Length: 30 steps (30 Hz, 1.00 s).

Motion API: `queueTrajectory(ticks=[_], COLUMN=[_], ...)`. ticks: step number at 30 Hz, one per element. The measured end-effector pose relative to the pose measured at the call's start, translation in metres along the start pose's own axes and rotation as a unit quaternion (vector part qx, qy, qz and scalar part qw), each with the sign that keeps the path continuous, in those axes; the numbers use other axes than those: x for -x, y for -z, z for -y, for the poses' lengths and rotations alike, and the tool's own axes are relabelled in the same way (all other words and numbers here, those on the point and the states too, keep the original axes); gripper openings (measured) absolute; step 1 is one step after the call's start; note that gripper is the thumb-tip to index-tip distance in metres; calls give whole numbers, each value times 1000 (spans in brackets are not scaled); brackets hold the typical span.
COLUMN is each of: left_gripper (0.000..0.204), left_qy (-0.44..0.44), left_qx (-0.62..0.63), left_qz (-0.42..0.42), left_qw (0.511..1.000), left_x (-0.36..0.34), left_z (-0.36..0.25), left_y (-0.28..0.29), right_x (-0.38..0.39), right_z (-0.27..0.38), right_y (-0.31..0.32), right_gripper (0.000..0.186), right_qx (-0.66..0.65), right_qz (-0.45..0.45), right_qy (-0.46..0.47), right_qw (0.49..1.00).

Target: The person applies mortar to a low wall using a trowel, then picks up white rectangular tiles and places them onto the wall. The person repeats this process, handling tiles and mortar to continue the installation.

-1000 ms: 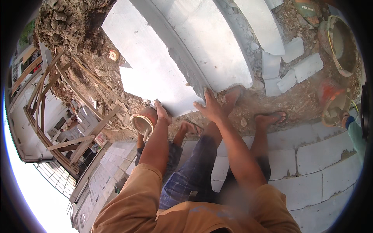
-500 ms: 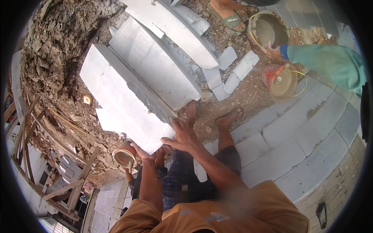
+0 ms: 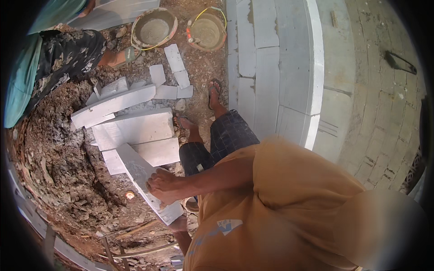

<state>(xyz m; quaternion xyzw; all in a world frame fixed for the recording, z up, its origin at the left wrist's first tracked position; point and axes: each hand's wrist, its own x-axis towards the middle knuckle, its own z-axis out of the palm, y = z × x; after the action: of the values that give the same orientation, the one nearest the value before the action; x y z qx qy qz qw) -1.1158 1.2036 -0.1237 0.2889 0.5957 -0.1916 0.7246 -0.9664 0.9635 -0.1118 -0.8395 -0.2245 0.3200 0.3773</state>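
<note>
A long pale grey-white building block (image 3: 135,167) slants from the other blocks toward my body. My right hand (image 3: 165,186) lies over its upper face near the close end, fingers curled on it. At that same end, my left hand (image 3: 178,223) supports the block from below; its fingers are mostly hidden behind it. Next to the held block lie several more white blocks (image 3: 140,128), some overlapping, on the dirt. Smaller cut pieces (image 3: 177,65) are scattered beyond them.
Two mortar buckets (image 3: 156,29) (image 3: 207,32) stand at the far side. Another person's leg and sandal (image 3: 129,55) are at the upper left. A low block wall (image 3: 289,77) runs along my right. Rough, uneven soil (image 3: 68,167) slopes at the left; wooden poles (image 3: 135,255) lie lower down.
My view has swung right. The held block now shows a narrower face, and my right hand has moved from its corner onto its upper face. The other person's hand has left the bucket.
</note>
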Motion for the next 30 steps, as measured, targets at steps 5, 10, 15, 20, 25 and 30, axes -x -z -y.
queueTrajectory(ticks=[5,10,15,20,25,30], left_gripper=[86,87,87,88,88,89], left_qy=[2,-27,-74,-126,-183,-253], left_qx=[-147,-300,-419,-464,-461,-396], left_qz=[-3,20,57,68,49,-15], left_qw=[989,953,903,874,867,883], left_x=[31,30,17,15,17,26], left_z=[-42,-70,-89,-101,-106,-115], left_y=[-37,-84,-140,-162,-166,-130], right_x=[-12,-93,-55,-35,-11,26], right_z=[30,26,-1,-12,-8,16], right_y=[26,22,86,106,112,119], right_gripper=[46,52,48,45,45,47], right_qx=[-21,-69,-16,12,12,6], right_qz=[13,161,-19,-93,-90,-27], right_qy=[82,84,23,-12,-26,-13], right_qw=[996,981,999,995,996,1000])
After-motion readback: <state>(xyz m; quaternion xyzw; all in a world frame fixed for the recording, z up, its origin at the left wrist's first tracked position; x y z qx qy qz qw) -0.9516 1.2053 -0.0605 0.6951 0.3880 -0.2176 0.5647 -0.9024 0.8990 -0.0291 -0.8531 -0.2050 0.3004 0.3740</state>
